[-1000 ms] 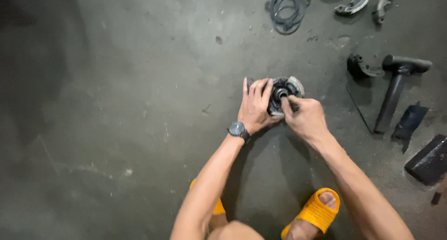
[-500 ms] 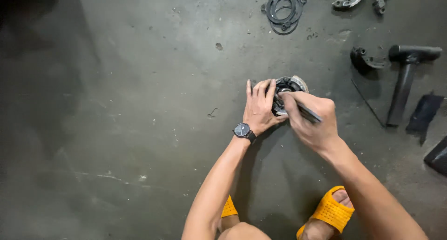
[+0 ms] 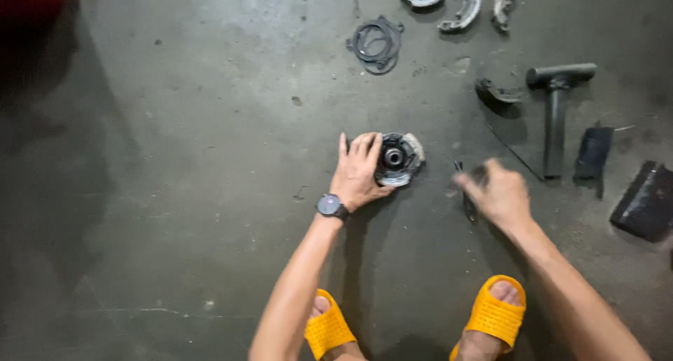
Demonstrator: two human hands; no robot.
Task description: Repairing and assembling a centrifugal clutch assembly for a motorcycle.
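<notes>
On bare concrete floor [image 3: 175,193], left hand [image 3: 359,173] clasps round hub [image 3: 397,158]; right hand [image 3: 499,193] blurred, grip unclear.

Free room: bare floor [image 3: 175,193] from 7 to 11 o'clock.
Obstacles: T-handled tool [image 3: 556,109], black pads [image 3: 594,153] at 2–3 o'clock.
</notes>
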